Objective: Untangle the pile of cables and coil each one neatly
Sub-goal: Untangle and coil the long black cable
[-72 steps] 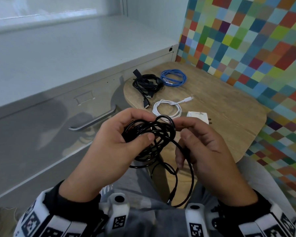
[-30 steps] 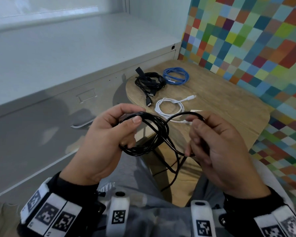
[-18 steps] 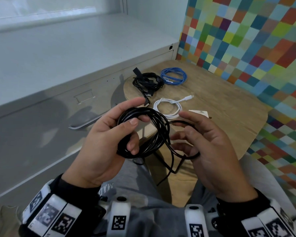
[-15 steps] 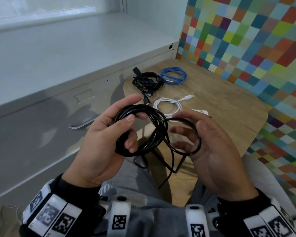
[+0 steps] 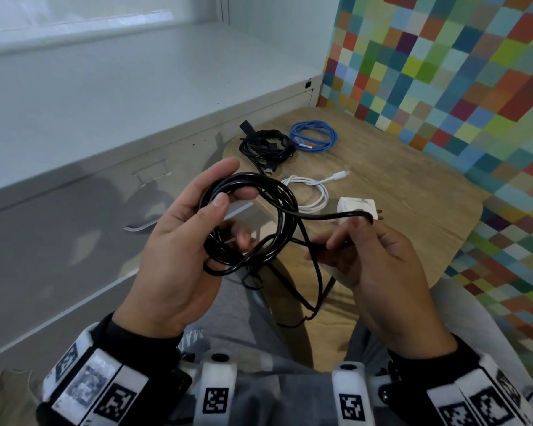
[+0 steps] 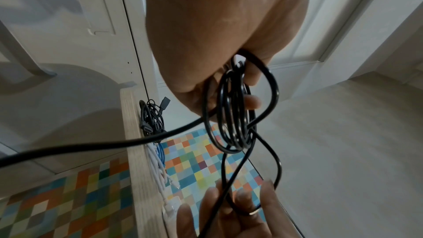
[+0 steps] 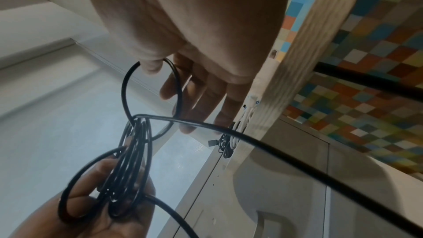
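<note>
Right hand [image 5: 379, 259] pulled black cable [image 5: 277, 216] sideways, uncovering white charger [image 5: 356, 206]

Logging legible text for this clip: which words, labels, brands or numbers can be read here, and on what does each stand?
"MA...": upside-down letters on the grey garment, cut off by a fold; the rest is unreadable.
White charger: small grey print on its side, too small to read.
Wrist bands: black-and-white square code markers only, no words or numbers.
No other text can be read in any view.
</note>
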### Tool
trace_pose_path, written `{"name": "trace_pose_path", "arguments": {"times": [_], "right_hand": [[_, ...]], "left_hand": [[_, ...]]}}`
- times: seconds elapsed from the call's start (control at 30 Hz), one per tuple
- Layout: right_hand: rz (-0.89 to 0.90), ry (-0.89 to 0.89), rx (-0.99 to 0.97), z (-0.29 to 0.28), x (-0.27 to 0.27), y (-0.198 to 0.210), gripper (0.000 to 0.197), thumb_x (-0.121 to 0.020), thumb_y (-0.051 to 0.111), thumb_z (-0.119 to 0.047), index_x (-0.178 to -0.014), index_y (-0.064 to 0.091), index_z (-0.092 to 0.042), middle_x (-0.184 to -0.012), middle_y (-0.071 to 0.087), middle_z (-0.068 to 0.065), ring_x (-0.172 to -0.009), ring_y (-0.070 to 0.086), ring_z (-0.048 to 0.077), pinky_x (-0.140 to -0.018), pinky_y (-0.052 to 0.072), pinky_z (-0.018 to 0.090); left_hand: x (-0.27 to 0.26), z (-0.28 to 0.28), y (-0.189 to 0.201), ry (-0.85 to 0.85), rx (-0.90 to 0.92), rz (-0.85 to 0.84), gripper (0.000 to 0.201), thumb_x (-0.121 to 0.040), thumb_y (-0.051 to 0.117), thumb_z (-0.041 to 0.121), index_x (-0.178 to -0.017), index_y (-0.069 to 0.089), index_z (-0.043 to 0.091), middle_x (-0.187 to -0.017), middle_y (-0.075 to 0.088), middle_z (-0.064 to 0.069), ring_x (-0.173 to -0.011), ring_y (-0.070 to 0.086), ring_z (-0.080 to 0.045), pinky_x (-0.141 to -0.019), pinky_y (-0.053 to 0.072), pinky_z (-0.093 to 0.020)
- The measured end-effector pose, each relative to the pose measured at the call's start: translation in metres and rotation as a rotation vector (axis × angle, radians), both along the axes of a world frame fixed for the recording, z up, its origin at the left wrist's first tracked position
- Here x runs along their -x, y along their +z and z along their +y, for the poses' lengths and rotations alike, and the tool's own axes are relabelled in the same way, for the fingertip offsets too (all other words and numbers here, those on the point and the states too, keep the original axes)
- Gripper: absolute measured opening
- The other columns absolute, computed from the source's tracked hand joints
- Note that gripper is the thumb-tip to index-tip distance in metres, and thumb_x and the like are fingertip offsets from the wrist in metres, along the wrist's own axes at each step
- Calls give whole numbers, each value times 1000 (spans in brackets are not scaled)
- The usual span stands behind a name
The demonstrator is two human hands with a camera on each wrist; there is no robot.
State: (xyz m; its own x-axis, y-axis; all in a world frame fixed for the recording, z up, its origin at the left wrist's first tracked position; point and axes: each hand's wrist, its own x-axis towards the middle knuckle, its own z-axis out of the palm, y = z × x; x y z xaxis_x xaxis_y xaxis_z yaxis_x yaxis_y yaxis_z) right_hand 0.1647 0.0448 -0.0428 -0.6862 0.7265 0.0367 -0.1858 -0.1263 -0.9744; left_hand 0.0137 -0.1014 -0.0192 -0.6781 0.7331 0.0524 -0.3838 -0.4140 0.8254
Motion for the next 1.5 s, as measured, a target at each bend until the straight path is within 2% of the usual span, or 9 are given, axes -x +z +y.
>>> {"name": "trace_pose_path", "arguments": {"times": [0.3, 0.5, 0.6, 0.73, 0.83, 1.0, 1.27, 1.37, 1.5], "right_hand": [[-29, 27, 193, 0, 1, -1, 48, -88, 51, -47, -91, 70, -3, -79, 70, 16, -51, 62, 33, -69, 51, 47], [-8, 158, 216, 1, -4, 3, 23, -83, 67, -21, -101, 79, -13, -83, 70, 19, -69, 67, 36, -63, 59, 43], [72, 266, 168, 1, -6, -2, 43, -73, 78, -9, -116, 75, -12, -108, 71, 23, -91, 69, 36, -75, 59, 45], [157, 375, 234, 6, -12, -6, 62, -79, 76, -34, -132, 66, -4, -131, 64, 28, -110, 63, 44, -90, 54, 55], [94, 322, 301, 4, -7, -3, 64, -78, 78, -56, -118, 75, -6, -127, 68, 25, -109, 67, 42, -87, 57, 55], [-116, 200, 9, -1, 1, -12, 6, -78, 75, -12, -80, 79, -15, -114, 76, 11, -102, 74, 34, -94, 59, 54], [-98, 45, -241, -8, 5, -12, 15, -92, 72, -18, -83, 72, -30, -106, 76, -5, -101, 71, 14, -89, 57, 36], [-34, 46, -156, -13, 7, -5, 8, -89, 65, -25, -83, 69, -28, -106, 77, 2, -97, 74, 18, -84, 60, 30], [-77, 154, -84, -10, 5, -4, 10, -93, 65, -26, -87, 71, -31, -127, 70, -8, -95, 72, 16, -80, 60, 35]], "left_hand": [[7, -4, -5, -225, -116, -93, 87, -76, 76, 36, -153, 43, 14, -145, 56, -22, -89, 67, -31, -87, 57, -41], [5, -3, -11, -266, -89, -38, 85, -70, 70, 16, -152, 47, 14, -141, 59, -21, -85, 69, -29, -85, 58, -43], [2, 0, -13, -227, -37, 10, 70, -75, 56, 11, -145, 53, 15, -135, 63, -21, -78, 69, -29, -81, 58, -44], [3, 0, -14, -170, -24, 36, 57, -76, 59, 7, -132, 60, 15, -127, 68, -17, -75, 69, -27, -76, 59, -43], [4, 1, -16, -99, -25, 77, 51, -79, 60, 1, -128, 59, 17, -122, 69, -14, -74, 66, -27, -75, 55, -42], [3, 2, -18, -58, -20, 139, 43, -83, 61, 9, -125, 60, 19, -117, 70, -14, -73, 65, -27, -73, 51, -39], [-1, 5, -18, -77, 149, 378, 47, -85, 65, -1, -120, 71, 29, -106, 70, -9, -59, 59, -23, -64, 54, -33], [-1, 5, -14, -60, 241, 441, 28, -84, 67, 5, -105, 76, 21, -89, 67, -6, -57, 59, -21, -59, 53, -29], [8, 0, -13, 32, 303, 618, 11, -85, 71, 17, -92, 74, 9, -99, 60, -12, -62, 63, -21, -61, 59, -37]]}}
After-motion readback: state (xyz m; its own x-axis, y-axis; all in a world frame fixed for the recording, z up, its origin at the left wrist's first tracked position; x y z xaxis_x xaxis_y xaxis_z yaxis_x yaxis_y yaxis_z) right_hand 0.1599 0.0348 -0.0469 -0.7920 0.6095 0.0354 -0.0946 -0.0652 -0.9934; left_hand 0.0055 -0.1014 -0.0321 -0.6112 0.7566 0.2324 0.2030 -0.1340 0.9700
